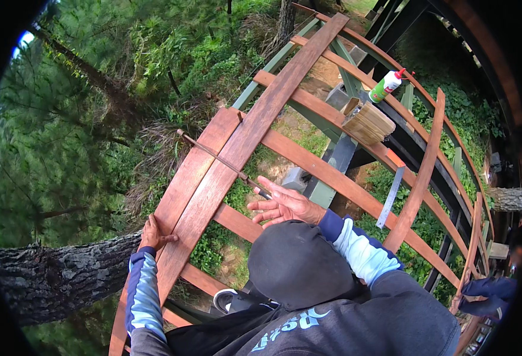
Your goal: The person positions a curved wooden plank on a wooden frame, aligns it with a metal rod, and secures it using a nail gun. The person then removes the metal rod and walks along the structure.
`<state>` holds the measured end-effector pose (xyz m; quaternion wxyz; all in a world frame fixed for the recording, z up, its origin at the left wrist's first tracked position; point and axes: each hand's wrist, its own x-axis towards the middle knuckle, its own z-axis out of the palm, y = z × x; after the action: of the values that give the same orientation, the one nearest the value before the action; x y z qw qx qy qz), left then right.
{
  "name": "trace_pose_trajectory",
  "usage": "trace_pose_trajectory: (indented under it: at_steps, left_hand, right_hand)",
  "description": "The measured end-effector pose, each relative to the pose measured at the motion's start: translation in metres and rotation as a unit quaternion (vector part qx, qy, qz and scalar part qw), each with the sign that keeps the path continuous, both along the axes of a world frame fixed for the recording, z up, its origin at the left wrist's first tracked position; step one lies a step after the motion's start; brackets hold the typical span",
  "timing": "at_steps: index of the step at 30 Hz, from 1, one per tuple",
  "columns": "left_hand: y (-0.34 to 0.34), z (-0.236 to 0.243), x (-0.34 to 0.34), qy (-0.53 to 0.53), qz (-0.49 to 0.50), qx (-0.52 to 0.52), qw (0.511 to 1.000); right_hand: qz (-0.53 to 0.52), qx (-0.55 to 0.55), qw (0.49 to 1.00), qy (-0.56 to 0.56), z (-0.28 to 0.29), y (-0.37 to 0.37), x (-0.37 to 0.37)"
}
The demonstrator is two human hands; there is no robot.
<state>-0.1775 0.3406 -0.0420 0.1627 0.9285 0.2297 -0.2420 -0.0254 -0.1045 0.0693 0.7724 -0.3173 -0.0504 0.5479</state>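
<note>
Boards (204, 203) lie side by side in my head view, a bar clamp (216, 156) spanning them. I see the right hand (287, 205) wide-fingered near the clamp's lower end; the left hand (155, 235) rests on the outer board (190, 181), but I can't tell whether its fingers grip the edge.

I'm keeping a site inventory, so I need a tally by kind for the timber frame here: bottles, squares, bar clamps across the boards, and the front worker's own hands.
Bottle, white and green with a red top: 1
Square, orange-handled: 1
Bar clamp: 1
Hands, left hand and right hand: 2
Total: 5
</note>
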Motion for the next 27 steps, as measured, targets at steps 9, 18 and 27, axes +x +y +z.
trace_pose_trajectory:
  at_steps: [9, 18, 27]
  left_hand:
    - [0.014, -0.009, 0.013, 0.0, 0.009, -0.016, 1.0]
    - [0.068, -0.089, -0.003, -0.104, 0.195, -0.353, 0.909]
    - [0.074, -0.093, -0.008, -0.124, -0.005, -0.089, 0.988]
  right_hand:
    - [-0.076, -0.31, 0.839, -0.441, 0.103, -0.065, -0.078]
    - [-0.171, -0.34, 0.693, -0.613, 0.108, -0.065, -0.113]
    - [-0.17, -0.342, 0.693, -0.612, 0.104, -0.066, -0.101]
